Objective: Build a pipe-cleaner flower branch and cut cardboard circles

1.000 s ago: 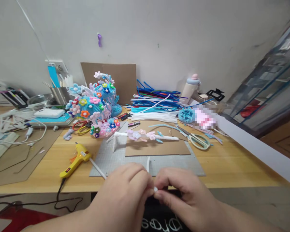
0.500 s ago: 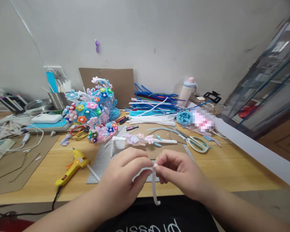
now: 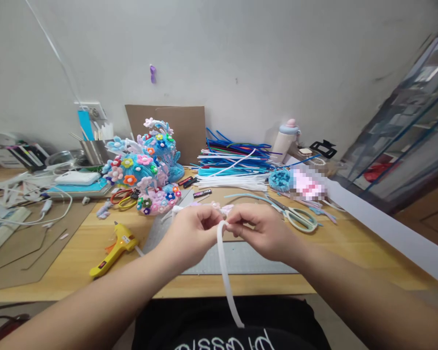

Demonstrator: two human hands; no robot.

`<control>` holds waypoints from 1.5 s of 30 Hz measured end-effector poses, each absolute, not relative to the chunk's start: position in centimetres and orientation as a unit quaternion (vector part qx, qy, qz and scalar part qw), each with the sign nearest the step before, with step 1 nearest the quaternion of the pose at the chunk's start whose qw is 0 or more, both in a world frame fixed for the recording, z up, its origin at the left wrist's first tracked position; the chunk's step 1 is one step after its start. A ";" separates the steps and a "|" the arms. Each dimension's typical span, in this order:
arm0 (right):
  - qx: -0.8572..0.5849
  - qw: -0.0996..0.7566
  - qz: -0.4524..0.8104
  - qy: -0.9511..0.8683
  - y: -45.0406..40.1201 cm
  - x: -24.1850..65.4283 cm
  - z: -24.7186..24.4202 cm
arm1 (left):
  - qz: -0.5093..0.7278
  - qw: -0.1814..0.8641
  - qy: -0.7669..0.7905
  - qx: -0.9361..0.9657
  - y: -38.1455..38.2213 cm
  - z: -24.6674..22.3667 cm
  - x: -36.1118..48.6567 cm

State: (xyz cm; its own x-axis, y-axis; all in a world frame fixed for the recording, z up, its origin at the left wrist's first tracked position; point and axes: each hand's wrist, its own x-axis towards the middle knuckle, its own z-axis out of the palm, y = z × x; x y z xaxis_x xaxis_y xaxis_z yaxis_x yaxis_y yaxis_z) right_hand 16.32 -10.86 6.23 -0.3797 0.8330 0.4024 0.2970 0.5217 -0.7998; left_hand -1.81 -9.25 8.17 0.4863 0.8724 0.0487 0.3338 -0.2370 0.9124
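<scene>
A white pipe cleaner (image 3: 227, 279) is pinched between my two hands, its long end curving down toward my black shirt. My left hand (image 3: 197, 233) has thumb and fingers closed on its upper end. Right beside it, my right hand (image 3: 264, 231) pinches the same end, so the fingertips nearly meet. What is formed between the fingertips is mostly hidden. Behind the hands lies a white wrapped stem with pastel flowers (image 3: 227, 209), largely covered by them. Below the hands is a grey cutting mat (image 3: 237, 260).
A yellow glue gun (image 3: 117, 248) lies at left, near fuzzy flower-covered figures (image 3: 142, 170). Piles of blue and white pipe cleaners (image 3: 233, 180) sit at the back. Scissors (image 3: 301, 218) rest at right, with a bottle (image 3: 285, 141) behind.
Both hands have moved up and away from me, now covering much of the flowered stem. The pipe cleaner's hanging end shows longer and straighter. The view has shifted slightly.
</scene>
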 end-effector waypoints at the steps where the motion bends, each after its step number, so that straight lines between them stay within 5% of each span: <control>1: -0.343 0.415 0.272 -0.798 -10.9 16.5 5.8 | 0.262 0.567 0.419 0.659 -9.0 7.9 -1.9; 3: -0.302 0.416 0.229 -0.827 -11.0 16.8 4.9 | 0.201 0.726 0.403 0.519 -8.8 7.3 -2.0; 6: -0.338 0.429 0.294 -0.784 -11.3 16.9 3.9 | 0.196 0.754 0.381 0.498 -9.0 6.5 -2.2; 8: -0.383 0.441 0.376 -0.719 -11.6 16.8 3.7 | 0.267 0.625 0.392 0.620 -9.6 6.2 -2.4; 11: -0.402 0.457 0.480 -0.632 -11.9 16.3 4.2 | 0.398 0.250 0.342 0.814 -10.5 6.1 -2.9; 14: -0.394 0.445 0.545 -0.592 -12.2 15.8 4.7 | 0.401 -0.047 0.228 0.886 -10.8 6.0 -3.4; 23: -0.379 0.407 0.634 -0.537 -13.3 15.6 4.5 | 0.314 -0.164 0.167 0.920 -11.1 6.2 -4.1; 33: -0.357 0.388 0.671 -0.521 -14.0 15.4 4.2 | 0.297 -0.140 0.133 0.935 -11.8 6.4 -4.7; 37: -0.389 0.407 0.538 -0.627 -14.6 15.3 4.4 | 0.280 -0.075 0.185 0.939 -12.6 6.8 -3.9; 41: -0.315 0.422 0.246 -0.814 -14.9 15.8 4.0 | 0.257 0.257 0.364 0.858 -13.0 7.4 -3.0; 45: -0.227 0.412 0.155 -0.869 -14.5 16.4 3.5 | 0.126 0.658 0.409 0.620 -12.0 7.2 -3.0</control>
